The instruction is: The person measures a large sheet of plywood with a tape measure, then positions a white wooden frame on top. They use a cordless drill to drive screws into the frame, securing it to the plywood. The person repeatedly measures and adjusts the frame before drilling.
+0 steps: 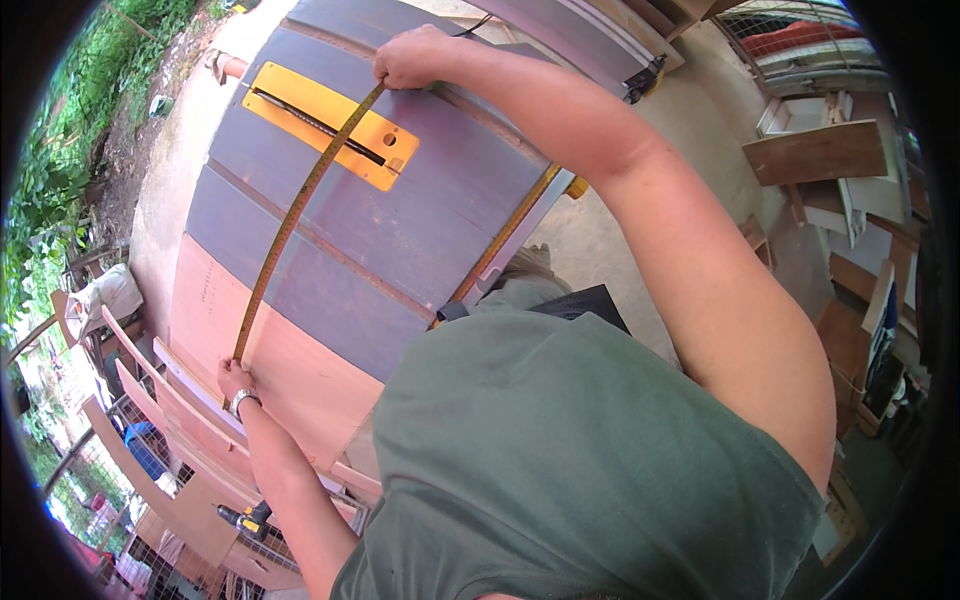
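A yellow tape measure blade (300, 205) is stretched across the grey table saw top (420, 200) and a pale plywood sheet (290, 370). My right hand (410, 58) pinches the blade's far end at the top of the table, arm fully extended. My left hand (235, 378), with a watch on its wrist, holds the blade's near end down on the plywood sheet's edge. The blade crosses the yellow throat plate (330, 122) around the saw slot.
A yellow rail (505, 232) runs along the table's right side. Wooden strips (170, 400) lie below the plywood, and a yellow cordless drill (245, 520) rests lower left. Boards and white panels (820, 150) are stacked at right. Greenery (60, 130) borders the left.
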A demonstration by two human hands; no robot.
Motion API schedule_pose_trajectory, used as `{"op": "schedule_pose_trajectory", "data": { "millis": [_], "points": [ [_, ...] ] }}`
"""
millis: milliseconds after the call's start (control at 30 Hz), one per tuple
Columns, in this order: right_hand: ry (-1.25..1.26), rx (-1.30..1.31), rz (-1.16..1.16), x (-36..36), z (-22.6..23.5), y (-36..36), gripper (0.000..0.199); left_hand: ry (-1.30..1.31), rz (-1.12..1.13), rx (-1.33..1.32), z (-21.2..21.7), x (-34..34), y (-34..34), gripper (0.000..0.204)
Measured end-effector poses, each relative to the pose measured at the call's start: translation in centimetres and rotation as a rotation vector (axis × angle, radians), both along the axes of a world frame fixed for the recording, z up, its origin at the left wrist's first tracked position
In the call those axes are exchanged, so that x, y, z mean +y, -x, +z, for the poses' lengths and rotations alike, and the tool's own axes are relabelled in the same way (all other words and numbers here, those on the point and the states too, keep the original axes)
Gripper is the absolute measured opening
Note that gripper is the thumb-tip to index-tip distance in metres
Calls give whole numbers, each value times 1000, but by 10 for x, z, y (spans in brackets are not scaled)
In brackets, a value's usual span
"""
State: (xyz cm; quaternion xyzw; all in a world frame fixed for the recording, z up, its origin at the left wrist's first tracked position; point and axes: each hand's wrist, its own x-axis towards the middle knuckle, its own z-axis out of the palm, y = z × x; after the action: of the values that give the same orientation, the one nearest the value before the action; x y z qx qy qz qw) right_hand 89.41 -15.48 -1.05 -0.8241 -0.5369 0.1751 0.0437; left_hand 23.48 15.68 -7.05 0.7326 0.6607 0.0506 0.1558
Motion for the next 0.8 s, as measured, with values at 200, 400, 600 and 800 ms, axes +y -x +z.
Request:
{"op": "schedule_pose_trajectory", "data": {
  "millis": [200, 400, 600, 800],
  "points": [
    [16, 43, 7, 3, -1, -3, 25, 53, 72, -90, 6, 2, -6, 7],
    [-5, 59, -15, 8, 0, -4, 25, 75, 133, -62, 8, 6, -10, 6],
    [25, 70, 8, 13, 1, -7, 27, 65, 107, -41, 12, 4, -14, 9],
    [-41, 59, -25, 17, -5, -6, 25, 53, 132, -39, 14, 5, -18, 11]
  ]
}}
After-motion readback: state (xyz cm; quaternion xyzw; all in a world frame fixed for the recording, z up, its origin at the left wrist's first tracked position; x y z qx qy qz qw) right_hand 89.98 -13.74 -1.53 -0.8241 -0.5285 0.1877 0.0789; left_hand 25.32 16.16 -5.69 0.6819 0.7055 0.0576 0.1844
